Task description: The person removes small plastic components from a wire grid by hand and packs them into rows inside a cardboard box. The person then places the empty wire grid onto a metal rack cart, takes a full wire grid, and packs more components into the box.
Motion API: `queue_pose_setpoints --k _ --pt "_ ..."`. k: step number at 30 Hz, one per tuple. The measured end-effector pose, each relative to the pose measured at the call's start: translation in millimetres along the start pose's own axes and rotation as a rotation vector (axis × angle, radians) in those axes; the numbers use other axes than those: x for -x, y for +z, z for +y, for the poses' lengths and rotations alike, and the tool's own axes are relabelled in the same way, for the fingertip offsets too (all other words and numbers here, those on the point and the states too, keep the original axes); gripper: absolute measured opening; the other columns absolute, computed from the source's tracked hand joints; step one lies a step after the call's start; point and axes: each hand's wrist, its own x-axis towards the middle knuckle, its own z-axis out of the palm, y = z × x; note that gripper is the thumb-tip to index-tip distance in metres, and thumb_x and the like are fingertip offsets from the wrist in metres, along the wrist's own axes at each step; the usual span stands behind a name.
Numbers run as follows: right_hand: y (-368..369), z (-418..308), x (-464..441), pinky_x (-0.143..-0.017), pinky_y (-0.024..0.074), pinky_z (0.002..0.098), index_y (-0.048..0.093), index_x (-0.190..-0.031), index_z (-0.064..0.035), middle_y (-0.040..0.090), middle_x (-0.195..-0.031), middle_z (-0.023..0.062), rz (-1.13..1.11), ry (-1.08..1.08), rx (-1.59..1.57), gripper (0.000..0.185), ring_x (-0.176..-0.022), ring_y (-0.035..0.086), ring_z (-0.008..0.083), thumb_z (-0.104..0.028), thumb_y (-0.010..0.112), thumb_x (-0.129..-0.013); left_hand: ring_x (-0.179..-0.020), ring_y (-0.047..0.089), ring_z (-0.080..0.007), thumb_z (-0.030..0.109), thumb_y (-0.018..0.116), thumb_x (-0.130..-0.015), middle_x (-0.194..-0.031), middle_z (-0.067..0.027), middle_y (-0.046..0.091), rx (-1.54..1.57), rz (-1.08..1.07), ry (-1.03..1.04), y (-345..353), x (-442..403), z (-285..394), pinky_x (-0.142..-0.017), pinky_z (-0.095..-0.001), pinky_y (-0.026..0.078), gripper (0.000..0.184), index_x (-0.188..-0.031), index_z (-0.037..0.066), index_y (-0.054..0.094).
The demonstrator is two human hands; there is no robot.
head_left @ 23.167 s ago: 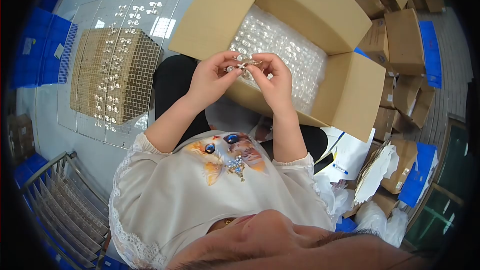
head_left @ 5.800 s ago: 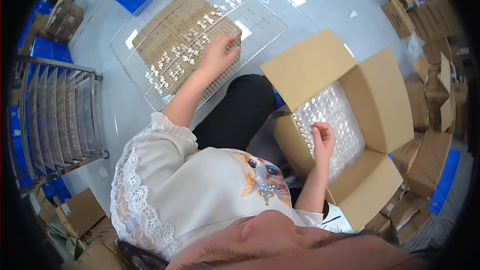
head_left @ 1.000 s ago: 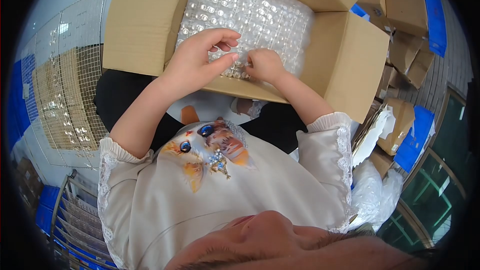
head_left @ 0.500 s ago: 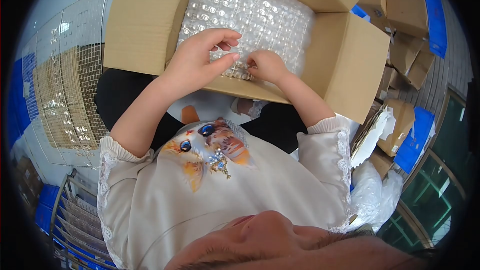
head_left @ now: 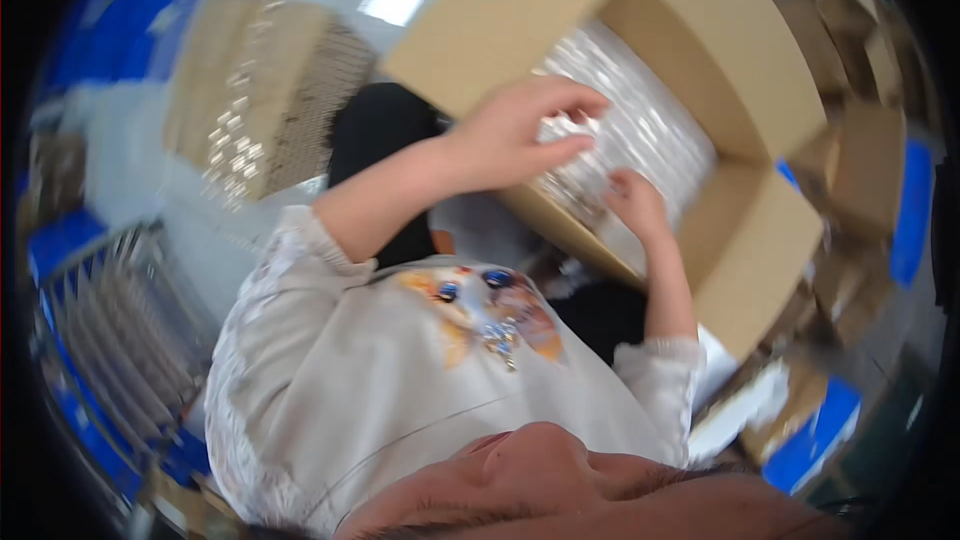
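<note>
A cardboard box (head_left: 750, 285) stands with its flaps spread, and inside lies a layer of clear, shiny plastic (head_left: 650, 100) with rows of small rounded shapes. My left hand (head_left: 535, 135) hovers above the near left part of that layer, thumb and fingers apart, with nothing seen gripped between them. At the near side of the box's contents, my right hand (head_left: 637, 202) has its fingers curled together against the plastic. Whether something small is between those fingers is hidden and blurred.
On the left, a wire mesh rack (head_left: 345, 65) stands by a brown cardboard panel (head_left: 215, 70). Lower left holds a metal rack with several upright sheets (head_left: 130, 330). Cardboard boxes (head_left: 860, 170) and blue pieces (head_left: 912, 210) crowd the right.
The view has swung, so the box appears farther right and turned clockwise, with motion blur. Both hands stay over the box's contents in much the same poses.
</note>
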Motion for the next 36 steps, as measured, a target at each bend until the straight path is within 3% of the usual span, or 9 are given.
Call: queue_pose_setpoints --k 3,6,13,18,19,23,28,33,36 --pt "-12 -51 7 -0.068 0.0465 0.0245 0.064 -0.100 -0.0060 0.064 -0.085 0.0023 0.164 -0.029 -0.307 0.019 -0.071 0.056 0.0133 -0.006 0.062 -0.081 -0.084 0.062 -0.0221 0.014 0.065 -0.080 -0.098 -0.0066 0.066 -0.338 0.217 0.158 -46 41 8 -0.076 -0.0300 0.049 0.029 -0.107 0.005 0.063" --pt "-3 -105 9 -0.067 0.0440 0.0226 0.064 -0.098 -0.0051 0.064 -0.085 0.0016 0.213 -0.122 -0.459 0.015 -0.071 0.055 0.0117 -0.006 0.061 -0.083 -0.085 0.062 -0.0259 0.016 0.065 -0.080 -0.097 -0.0069 0.066 -0.564 0.351 0.081 -99 105 -13 -0.077 -0.0327 0.049 0.028 -0.106 0.005 0.064" --pt "38 -221 22 -0.067 0.0427 0.0206 0.064 -0.094 -0.0021 0.062 -0.081 0.0030 0.191 -0.341 -0.746 0.010 -0.069 0.052 0.0094 -0.003 0.060 -0.084 -0.090 0.061 -0.0316 0.024 0.068 -0.079 -0.098 -0.0122 0.065 -1.404 0.642 -0.658 -218 281 -95 -0.081 -0.0387 0.049 0.031 -0.104 0.005 0.065" --pt "53 -267 32 -0.063 0.0420 0.0179 0.063 -0.095 -0.0006 0.061 -0.081 0.0036 -0.021 -0.425 -0.781 0.010 -0.068 0.051 0.0079 -0.001 0.060 -0.085 -0.080 0.062 -0.0280 0.022 0.069 -0.078 -0.089 -0.0092 0.064 -1.495 0.830 -0.408 -227 308 -127 -0.076 -0.0370 0.050 0.026 -0.097 0.006 0.064" --pt "54 -272 33 -0.063 0.0420 0.0179 0.063 -0.095 -0.0006 0.061 -0.081 0.0036 -0.020 -0.432 -0.771 0.010 -0.068 0.051 0.0079 -0.001 0.060 -0.085 -0.080 0.062 -0.0280 0.022 0.069 -0.078 -0.089 -0.0092 0.064 -1.489 0.842 -0.407 -227 306 -121 -0.076 -0.0370 0.050 0.026 -0.097 0.006 0.064" --pt "66 -284 30 -0.069 0.0439 0.0179 0.062 -0.098 -0.0009 0.063 -0.086 0.0037 -0.107 -0.450 -0.746 0.011 -0.074 0.056 0.0087 -0.001 0.058 -0.088 -0.070 0.060 -0.0204 0.015 0.068 -0.079 -0.080 -0.0047 0.063 -0.617 0.820 -0.820 -222 290 -93 -0.068 -0.0315 0.050 0.015 -0.089 0.006 0.061" --pt "91 -338 39 -0.062 0.0437 0.0192 0.062 -0.099 -0.0008 0.063 -0.084 0.0038 -0.037 -0.587 -0.682 0.014 -0.069 0.054 0.0081 -0.002 0.062 -0.085 -0.067 0.057 -0.0099 0.003 0.068 -0.080 -0.077 -0.0004 0.063 0.168 0.716 -0.382 -144 258 -43 -0.062 -0.0225 0.047 0.011 -0.085 0.008 0.059" --pt "101 -332 34 -0.064 0.0450 0.0191 0.062 -0.102 -0.0008 0.064 -0.086 0.0041 -0.338 -0.536 -0.808 0.016 -0.071 0.055 0.0083 -0.001 0.062 -0.086 -0.076 0.060 -0.0112 0.005 0.072 -0.079 -0.087 -0.0035 0.064 0.118 0.416 -0.204 -118 256 -5 -0.069 -0.0236 0.049 0.023 -0.100 0.007 0.061" --pt "89 -322 38 -0.065 0.0455 0.0187 0.062 -0.102 -0.0008 0.064 -0.086 0.0043 -0.279 -0.491 -0.835 0.016 -0.072 0.056 0.0085 -0.001 0.061 -0.086 -0.083 0.063 -0.0181 0.016 0.072 -0.081 -0.097 -0.0071 0.065 -0.161 0.651 -0.481 -155 278 -32 -0.073 -0.0290 0.050 0.027 -0.104 0.006 0.063"
